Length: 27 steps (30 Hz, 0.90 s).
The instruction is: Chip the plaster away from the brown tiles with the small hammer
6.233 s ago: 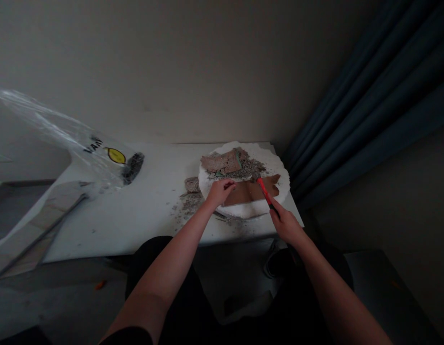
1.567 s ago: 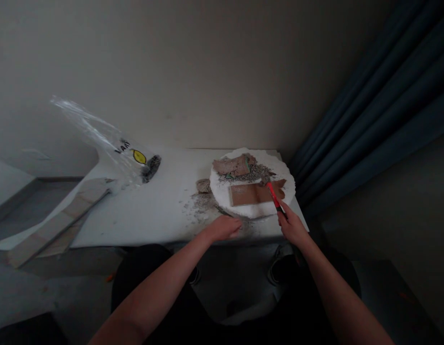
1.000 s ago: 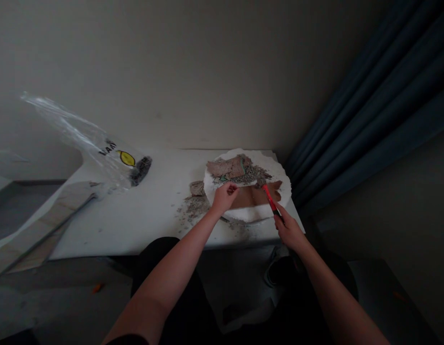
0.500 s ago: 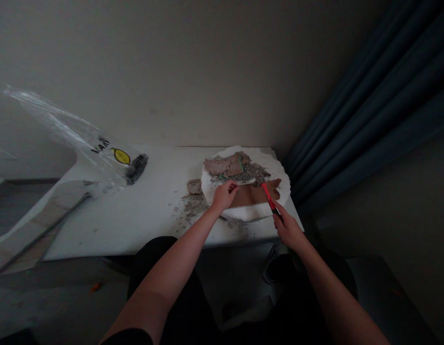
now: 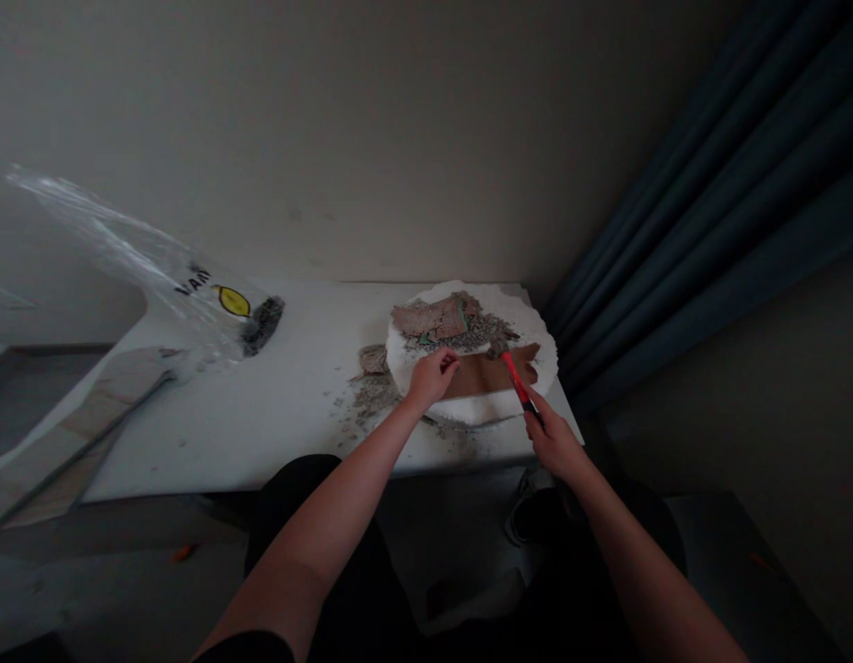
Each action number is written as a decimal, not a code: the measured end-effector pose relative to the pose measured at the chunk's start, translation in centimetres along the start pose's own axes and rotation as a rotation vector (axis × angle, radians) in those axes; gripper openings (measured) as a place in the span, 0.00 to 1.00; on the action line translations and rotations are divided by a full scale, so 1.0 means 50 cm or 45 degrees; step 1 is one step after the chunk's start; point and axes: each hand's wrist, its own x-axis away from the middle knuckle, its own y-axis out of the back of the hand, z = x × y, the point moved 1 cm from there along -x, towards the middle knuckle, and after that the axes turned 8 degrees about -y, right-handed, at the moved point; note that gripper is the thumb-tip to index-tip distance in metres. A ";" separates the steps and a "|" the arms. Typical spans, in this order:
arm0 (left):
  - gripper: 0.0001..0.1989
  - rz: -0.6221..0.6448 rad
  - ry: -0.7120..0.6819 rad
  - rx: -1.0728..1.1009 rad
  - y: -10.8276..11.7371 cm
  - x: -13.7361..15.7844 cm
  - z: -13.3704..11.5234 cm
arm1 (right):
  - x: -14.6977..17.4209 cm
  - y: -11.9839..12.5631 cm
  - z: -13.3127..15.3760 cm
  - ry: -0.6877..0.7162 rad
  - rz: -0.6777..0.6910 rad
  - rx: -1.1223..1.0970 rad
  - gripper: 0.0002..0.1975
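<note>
My right hand (image 5: pixel 556 440) is wrapped round the black grip of a hammer (image 5: pixel 515 376) with a red handle. The hammer's metal head lies over a flat brown board (image 5: pixel 483 376). Resting at the board's left end, my left hand (image 5: pixel 435 373) has its fingers curled together; what they hold, if anything, is too small to make out. Both the board and a heap of grey broken bits (image 5: pixel 492 330) are on a white slab with a ragged round edge (image 5: pixel 533 318). A cracked, pinkish-brown tile-like sheet (image 5: pixel 426 319) lies on the heap's left side.
On the white table (image 5: pixel 302 396), loose crumbs (image 5: pixel 375 401) and a small beige piece (image 5: pixel 373 359) lie left of the slab. A clear plastic bag (image 5: pixel 219 304) with dark bits in its bottom is farther left, near long flat boards (image 5: pixel 81 414). A blue curtain (image 5: pixel 730 212) hangs at right.
</note>
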 end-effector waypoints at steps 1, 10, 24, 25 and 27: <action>0.04 0.001 -0.010 -0.011 0.000 0.000 -0.001 | 0.000 0.000 0.000 -0.001 -0.003 0.001 0.29; 0.05 0.009 -0.050 -0.082 -0.001 0.005 -0.008 | -0.003 -0.003 -0.006 0.018 -0.011 -0.015 0.29; 0.05 -0.002 -0.045 -0.082 -0.002 0.006 -0.005 | -0.002 -0.001 -0.005 0.014 0.004 0.013 0.29; 0.05 0.002 -0.048 -0.096 -0.002 0.006 -0.005 | -0.002 -0.001 -0.006 0.015 0.006 0.016 0.29; 0.06 0.016 -0.051 -0.115 -0.002 0.006 -0.006 | -0.004 0.000 -0.006 0.023 0.003 0.018 0.29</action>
